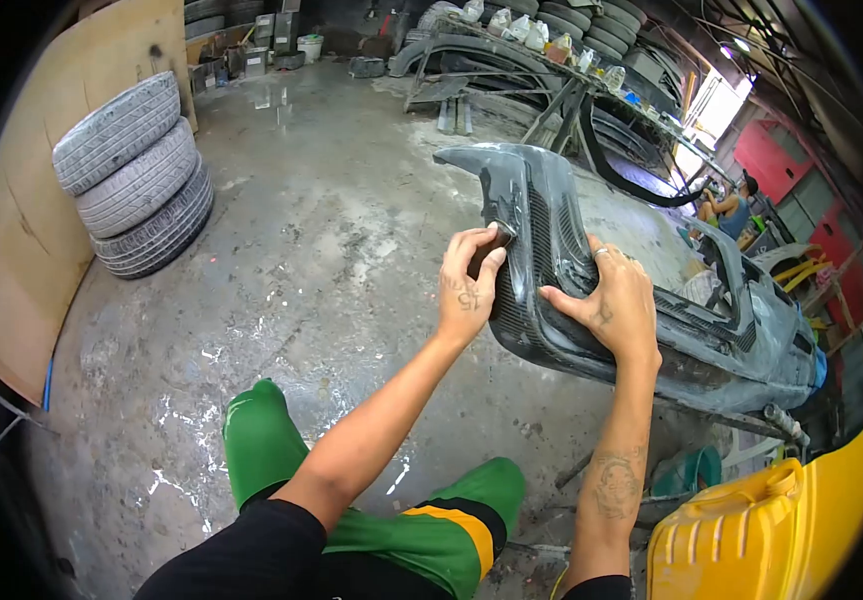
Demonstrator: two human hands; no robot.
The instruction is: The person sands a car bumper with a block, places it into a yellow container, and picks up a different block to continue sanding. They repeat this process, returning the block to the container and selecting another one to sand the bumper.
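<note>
A large grey and black car bumper (571, 290) with carbon-weave patches stretches from the middle of the view to the right. At its near end, my left hand (471, 282) pinches a small dark brown piece (489, 250), perhaps a sanding pad, against the bumper's left edge. My right hand (613, 300) grips the bumper's body a little farther right, its thumb on the carbon-weave face and its fingers over the far side. The parts of those fingers behind the bumper are hidden.
Three stacked tyres (141, 180) stand at the left by a wooden board (21, 230). A yellow plastic chair (751, 530) is at the lower right. Behind, a rack (541, 65) holds bottles. A person (729, 208) sits at the far right.
</note>
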